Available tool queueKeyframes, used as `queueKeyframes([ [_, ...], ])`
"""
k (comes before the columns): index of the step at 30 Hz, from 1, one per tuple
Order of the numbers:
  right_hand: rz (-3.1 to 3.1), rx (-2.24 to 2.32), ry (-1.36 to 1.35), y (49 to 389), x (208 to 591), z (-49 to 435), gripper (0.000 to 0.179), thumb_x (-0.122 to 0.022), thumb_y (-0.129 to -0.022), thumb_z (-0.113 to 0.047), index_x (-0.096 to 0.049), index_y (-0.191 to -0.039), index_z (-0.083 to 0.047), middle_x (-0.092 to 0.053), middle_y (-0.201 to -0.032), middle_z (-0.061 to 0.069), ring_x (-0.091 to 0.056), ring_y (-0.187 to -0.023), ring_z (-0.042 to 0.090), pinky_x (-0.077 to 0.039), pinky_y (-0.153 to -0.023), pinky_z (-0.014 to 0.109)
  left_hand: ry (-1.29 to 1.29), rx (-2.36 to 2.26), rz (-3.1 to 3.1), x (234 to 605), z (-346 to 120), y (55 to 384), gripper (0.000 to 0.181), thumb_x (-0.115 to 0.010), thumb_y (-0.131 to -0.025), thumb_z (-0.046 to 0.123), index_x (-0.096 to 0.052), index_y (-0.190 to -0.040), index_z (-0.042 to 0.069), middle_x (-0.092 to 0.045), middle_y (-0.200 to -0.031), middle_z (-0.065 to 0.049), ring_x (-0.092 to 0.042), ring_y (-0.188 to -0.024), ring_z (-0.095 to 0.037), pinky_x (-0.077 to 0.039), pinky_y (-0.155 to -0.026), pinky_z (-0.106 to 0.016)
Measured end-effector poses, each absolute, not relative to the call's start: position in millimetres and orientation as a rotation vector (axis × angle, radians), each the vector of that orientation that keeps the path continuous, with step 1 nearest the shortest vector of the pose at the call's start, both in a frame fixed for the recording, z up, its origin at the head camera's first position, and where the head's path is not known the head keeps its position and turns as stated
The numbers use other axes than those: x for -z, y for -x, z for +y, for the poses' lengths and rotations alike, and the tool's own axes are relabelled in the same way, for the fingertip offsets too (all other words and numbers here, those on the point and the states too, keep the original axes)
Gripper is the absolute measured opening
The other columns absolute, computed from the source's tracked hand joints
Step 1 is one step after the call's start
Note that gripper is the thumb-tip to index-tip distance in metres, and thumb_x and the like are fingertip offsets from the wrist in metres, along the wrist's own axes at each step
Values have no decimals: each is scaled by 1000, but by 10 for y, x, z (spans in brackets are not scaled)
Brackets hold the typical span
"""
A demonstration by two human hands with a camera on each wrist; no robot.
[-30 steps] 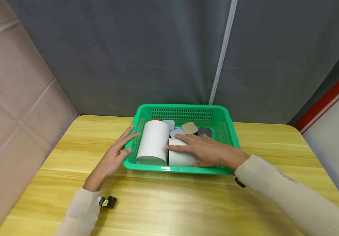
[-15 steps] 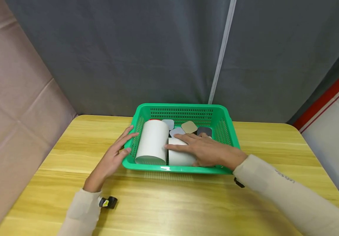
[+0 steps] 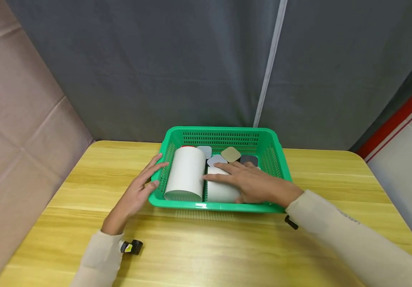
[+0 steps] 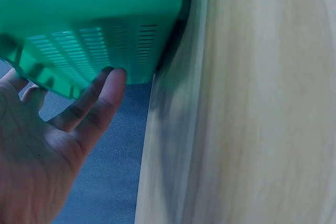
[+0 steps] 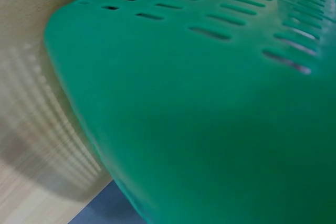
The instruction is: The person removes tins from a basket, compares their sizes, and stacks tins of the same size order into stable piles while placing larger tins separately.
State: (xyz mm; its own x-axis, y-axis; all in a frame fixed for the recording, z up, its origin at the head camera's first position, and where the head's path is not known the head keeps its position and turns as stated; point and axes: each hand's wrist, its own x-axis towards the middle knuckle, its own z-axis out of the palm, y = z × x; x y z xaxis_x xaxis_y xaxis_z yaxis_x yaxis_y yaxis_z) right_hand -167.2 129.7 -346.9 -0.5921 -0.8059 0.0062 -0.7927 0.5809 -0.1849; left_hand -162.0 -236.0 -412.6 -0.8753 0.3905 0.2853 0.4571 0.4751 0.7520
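Note:
In the head view a green basket [image 3: 213, 205] stands on the table, holding a large white cylinder [image 3: 185, 175] that lies on its side with a red edge at its far end. To its right lies a smaller white cylinder [image 3: 220, 187]. My right hand [image 3: 250, 181] holds this smaller one from above, index fingertip at its left end and thumb low on the near side. My left hand [image 3: 136, 193] touches the basket's left rim, fingers spread. The left wrist view shows the left hand's fingers [image 4: 97, 106] against the basket's outer wall. My right hand is hidden in the right wrist view.
Behind the cylinders, the basket also holds pale grey rounded pieces [image 3: 216, 160], a tan one [image 3: 231, 154] and a dark grey one [image 3: 249, 160]. A grey curtain [image 3: 173, 71] hangs behind the wooden table [image 3: 199, 247]. Pinkish fabric [image 3: 19, 131] hangs at the left.
The smaller white cylinder has shifted slightly right with my right hand, widening the gap to the large cylinder. My left hand stays at the basket's rim.

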Motion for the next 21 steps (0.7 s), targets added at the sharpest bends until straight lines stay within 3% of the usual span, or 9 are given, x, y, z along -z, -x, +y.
queueKeyframes([
  [8, 2715, 389, 1277, 1682, 3427, 1363, 98, -90, -80, -19, -38, -161, -38, -36, -168, 10, -43, -149, 35, -54, -97, 55, 757, 1381, -2627, 4122, -2356, 1622, 49, -46, -108, 10, -48, -157, 14, -20, -176, -3, -15, -163, -37, -29, -117, -73],
  [16, 2770, 419, 1238, 1694, 3374, 1428, 98, -86, -80, -18, -37, -162, -40, -36, -168, 9, -47, -141, 38, -46, -101, 66, 748, 1414, -2618, 4136, -2355, 1625, 49, -45, -108, 7, -48, -156, 12, -20, -176, -4, -14, -163, -36, -29, -117, -72],
  [21, 2818, 413, 1265, 1697, 3308, 1456, 98, -86, -79, -19, -37, -161, -40, -37, -164, 6, -54, -126, 34, -50, -87, 53, 759, 1457, -2594, 4145, -2340, 1624, 48, -45, -107, 7, -49, -155, 10, -20, -176, -4, -13, -163, -36, -28, -118, -72],
])
